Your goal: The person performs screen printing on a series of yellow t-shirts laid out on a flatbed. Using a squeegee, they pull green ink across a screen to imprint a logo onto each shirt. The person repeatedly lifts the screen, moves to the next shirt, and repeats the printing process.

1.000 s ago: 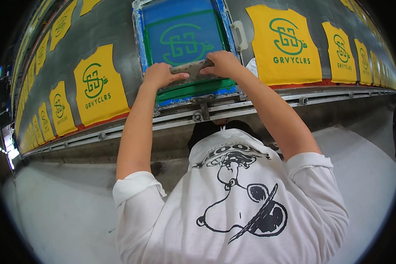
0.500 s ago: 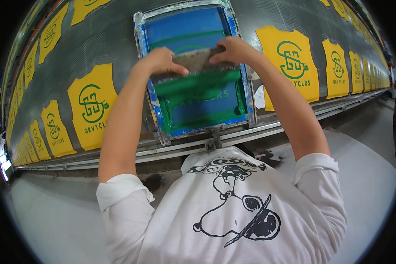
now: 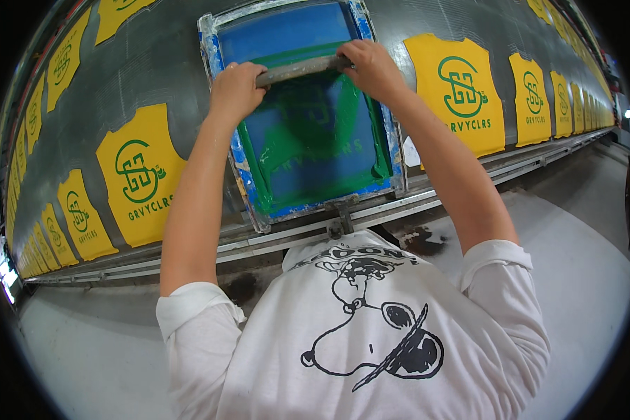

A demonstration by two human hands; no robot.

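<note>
Both my hands grip a grey-brown squeegee [image 3: 299, 69] by its ends, my left hand [image 3: 236, 89] closed round the left end and my right hand [image 3: 375, 68] round the right. It lies across the far half of a screen-printing frame [image 3: 398, 155] with a worn, blue-and-white painted rim. Inside the rim is blue mesh [image 3: 287, 35], smeared with green ink [image 3: 273, 171] nearer me. The squeegee's blade is hidden beneath its handle and my fingers. Beside the frame lie yellow shirt panels with green prints, one [image 3: 141, 175] on the left and another [image 3: 458, 94] on the right.
More printed yellow panels [image 3: 84, 213] run in rows along the long dark table [image 3: 182, 66] on both sides. A metal rail [image 3: 441, 199] edges the table in front of me, with a small bracket [image 3: 341, 218] at the frame's near end. Pale floor [image 3: 77, 315] lies below.
My hands and the squeegee have moved away from me, toward the frame's far end. The handle now shows narrower, and more of the green-smeared mesh is visible on the near side.
</note>
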